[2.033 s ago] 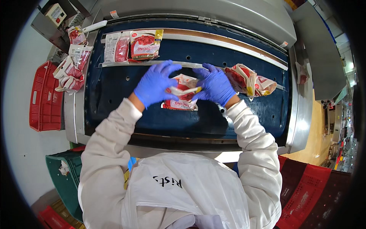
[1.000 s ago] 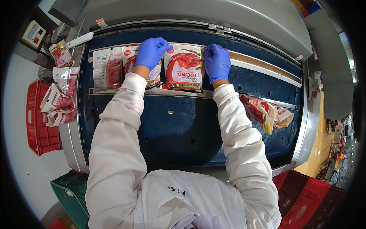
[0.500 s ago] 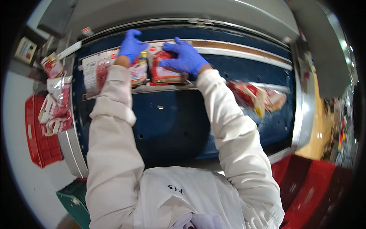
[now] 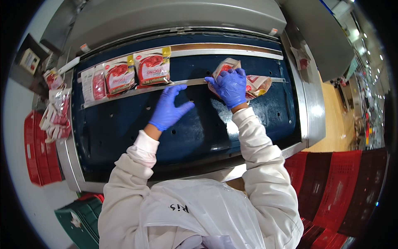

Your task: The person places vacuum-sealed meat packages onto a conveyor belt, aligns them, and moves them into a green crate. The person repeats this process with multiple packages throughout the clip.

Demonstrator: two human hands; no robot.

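Note:
My left hand [image 4: 169, 108], in a blue glove, hovers over the dark blue machine bed [image 4: 166, 145] with fingers apart and nothing in it. It is nearest to a red-and-white meat pouch [image 4: 152, 66] at the right end of a row. Left of that pouch lie a second one like it [image 4: 119, 74] and a paler pouch [image 4: 98, 83]. On the right, my right hand [image 4: 230, 88], gloved alike, is closed on a crumpled meat pouch [image 4: 228, 65]; the fingers partly cover it. Another pouch [image 4: 259, 85] lies beside that hand.
A metal strip [image 4: 186, 84] crosses the bed by the pouches' near edges. Behind stands the raised grey lid [image 4: 178, 16]. Several loose pouches [image 4: 58, 108] are piled at the left edge above a red crate [image 4: 39, 153]. Red crates [image 4: 336, 186] stand at lower right, a green one [image 4: 78, 220] at lower left.
Both hands have left the row of pouches. My left hand came nearer and opened over the bed; my right hand moved right and took hold of a pouch there. The view has shifted.

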